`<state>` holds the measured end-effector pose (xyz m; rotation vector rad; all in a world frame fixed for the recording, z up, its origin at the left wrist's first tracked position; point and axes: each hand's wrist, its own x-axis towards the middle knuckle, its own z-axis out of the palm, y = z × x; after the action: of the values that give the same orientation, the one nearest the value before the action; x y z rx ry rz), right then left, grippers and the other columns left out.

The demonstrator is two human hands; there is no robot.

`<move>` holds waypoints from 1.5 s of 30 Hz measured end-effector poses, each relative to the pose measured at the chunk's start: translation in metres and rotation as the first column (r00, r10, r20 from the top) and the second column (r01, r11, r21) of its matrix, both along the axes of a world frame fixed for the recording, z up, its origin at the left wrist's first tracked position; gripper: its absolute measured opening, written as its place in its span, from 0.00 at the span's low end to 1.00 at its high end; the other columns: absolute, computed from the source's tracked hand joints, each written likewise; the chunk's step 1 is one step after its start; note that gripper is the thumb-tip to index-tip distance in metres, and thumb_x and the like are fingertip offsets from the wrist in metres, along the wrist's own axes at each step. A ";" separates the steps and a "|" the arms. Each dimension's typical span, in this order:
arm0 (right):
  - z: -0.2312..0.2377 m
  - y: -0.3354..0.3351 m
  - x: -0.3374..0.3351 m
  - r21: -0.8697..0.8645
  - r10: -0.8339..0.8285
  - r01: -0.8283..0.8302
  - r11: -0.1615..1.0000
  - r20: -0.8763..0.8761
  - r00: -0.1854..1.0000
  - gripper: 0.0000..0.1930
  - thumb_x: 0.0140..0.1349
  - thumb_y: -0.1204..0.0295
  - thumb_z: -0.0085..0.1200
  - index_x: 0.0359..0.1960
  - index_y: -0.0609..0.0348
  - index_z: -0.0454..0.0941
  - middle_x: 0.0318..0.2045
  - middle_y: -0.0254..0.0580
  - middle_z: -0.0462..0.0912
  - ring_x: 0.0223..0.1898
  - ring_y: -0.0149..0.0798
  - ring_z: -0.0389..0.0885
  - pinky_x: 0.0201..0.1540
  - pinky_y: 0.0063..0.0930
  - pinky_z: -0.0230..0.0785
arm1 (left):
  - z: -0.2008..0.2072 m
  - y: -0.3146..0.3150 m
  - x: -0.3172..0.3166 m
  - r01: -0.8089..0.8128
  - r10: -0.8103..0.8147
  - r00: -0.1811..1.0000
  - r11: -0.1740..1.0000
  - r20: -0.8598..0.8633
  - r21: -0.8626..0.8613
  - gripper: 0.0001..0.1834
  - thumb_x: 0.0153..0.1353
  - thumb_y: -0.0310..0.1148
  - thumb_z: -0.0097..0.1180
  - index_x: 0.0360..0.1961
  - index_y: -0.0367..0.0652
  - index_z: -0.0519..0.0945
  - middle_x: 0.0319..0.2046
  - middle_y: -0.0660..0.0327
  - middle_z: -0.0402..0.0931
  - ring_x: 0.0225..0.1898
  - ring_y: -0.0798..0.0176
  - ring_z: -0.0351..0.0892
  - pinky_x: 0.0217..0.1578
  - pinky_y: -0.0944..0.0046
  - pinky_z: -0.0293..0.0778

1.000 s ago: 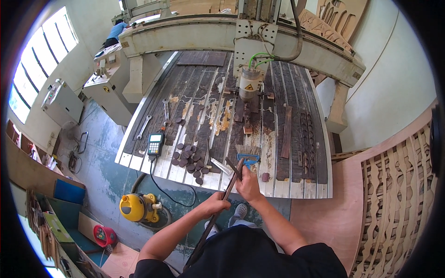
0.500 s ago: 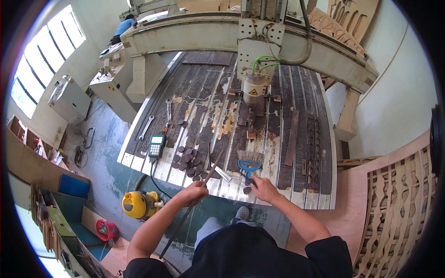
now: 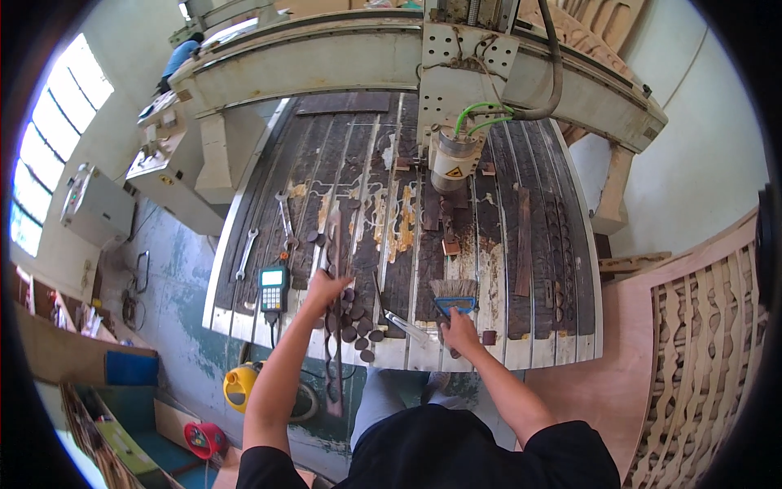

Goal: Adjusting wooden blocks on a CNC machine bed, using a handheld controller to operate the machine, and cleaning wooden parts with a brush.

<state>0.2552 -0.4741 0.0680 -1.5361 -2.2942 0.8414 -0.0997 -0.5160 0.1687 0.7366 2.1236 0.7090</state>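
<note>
My left hand [image 3: 328, 291] is closed around a long, narrow dark wooden strip [image 3: 334, 359] with a wavy cut edge. The strip points away from me, its near end sticking out past the table's front edge. Beside and partly under it lie several dark round discs [image 3: 356, 321]. My right hand [image 3: 460, 332] grips a brush [image 3: 454, 290] with a blue head and pale bristles, which rest on or just above the slotted machine bed [image 3: 419, 355]. A small dark brown block [image 3: 489, 337] lies right of that hand. A thin silvery strip [image 3: 406, 326] lies between my hands.
A spindle [image 3: 453, 161] hangs from the gantry [image 3: 318, 73] over the bed. Left lie a handheld controller [image 3: 273, 289] and two wrenches [image 3: 247, 254]. Dark strips [image 3: 523, 244] lie on the right. A yellow canister [image 3: 239, 386] stands on the floor; a cut wooden panel [image 3: 700, 350] is right.
My left hand has moved forward over the bed, turning the wooden strip from a slant to nearly straight ahead. My right hand has shifted slightly right with the brush. The view has shifted slightly.
</note>
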 end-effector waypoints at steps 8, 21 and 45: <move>0.009 0.023 -0.018 -0.142 -0.243 0.242 0.960 0.014 0.970 0.17 0.52 0.69 0.61 0.42 0.66 0.77 0.30 0.60 0.81 0.34 0.56 0.82 0.37 0.44 0.73 | -0.068 0.150 -0.096 -0.507 0.430 0.790 0.859 0.438 0.071 0.23 0.44 0.42 0.74 0.27 0.38 0.72 0.18 0.63 0.66 0.14 0.65 0.63 0.13 0.61 0.57; 0.042 0.121 -0.014 -0.016 -0.307 0.306 0.952 -0.027 0.951 0.13 0.56 0.70 0.59 0.40 0.63 0.78 0.32 0.56 0.83 0.33 0.52 0.83 0.38 0.38 0.74 | -0.138 0.169 -0.056 -0.174 0.229 0.911 0.967 -0.343 0.185 0.39 0.54 0.47 0.64 0.56 0.24 0.66 0.55 0.33 0.64 0.59 0.34 0.61 0.61 0.47 0.57; 0.065 0.297 -0.055 -0.152 0.113 -0.047 0.987 0.461 0.880 0.11 0.61 0.70 0.52 0.41 0.58 0.83 0.41 0.55 0.81 0.43 0.55 0.81 0.48 0.45 0.73 | -0.175 0.124 -0.033 0.244 -0.023 0.762 0.936 -0.647 0.254 0.31 0.63 0.41 0.53 0.61 0.28 0.64 0.65 0.38 0.54 0.68 0.36 0.48 0.66 0.44 0.48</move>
<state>0.2004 -0.1767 0.1333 -1.8884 -2.6996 0.7175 -0.1322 -0.3919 -0.0066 1.4771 2.5411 0.8188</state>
